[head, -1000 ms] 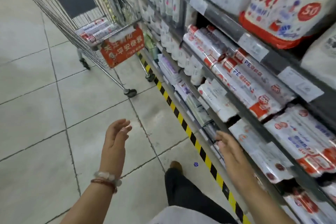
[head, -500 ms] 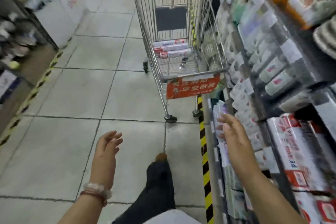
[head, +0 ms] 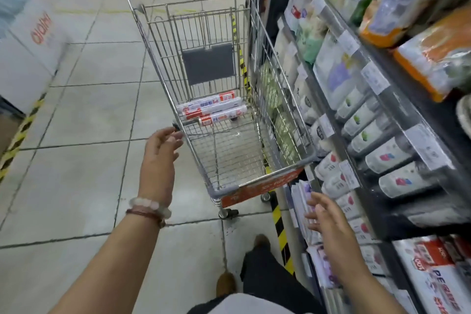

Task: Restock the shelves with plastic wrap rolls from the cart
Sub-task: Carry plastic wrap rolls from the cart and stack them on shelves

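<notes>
1. Cart (head: 224,187) now fills the centre of the head view, close in front of the person; a second ago it sat far up the aisle at the frame's top left, with the view on the shelf. The person has turned from the shelf and closed in on it.
2. Left hand (head: 159,158) has come up to the cart's near left rim, fingers loosely spread, gripping nothing. Fingertips look just at the wire edge; contact can't be confirmed.
3. Right hand (head: 328,219) is lower, beside the shelf front, fingers splayed, empty. It was down at the lower shelf a second ago and has since come away from it.
4. Plastic wrap rolls (head: 211,109): a small stack lies flat across the far end of the basket floor, under the grey flap (head: 208,63). Well apart from both hands.
5. Shelves (head: 382,135) run along the right, touching or nearly touching the cart's side. Matching red-and-white wrap packs (head: 433,270) sit at lower right.
6. Read: both hands free, so this is the return leg for another pickup. Next move likely needs a long reach over the front rim, or pulling the cart closer.
</notes>
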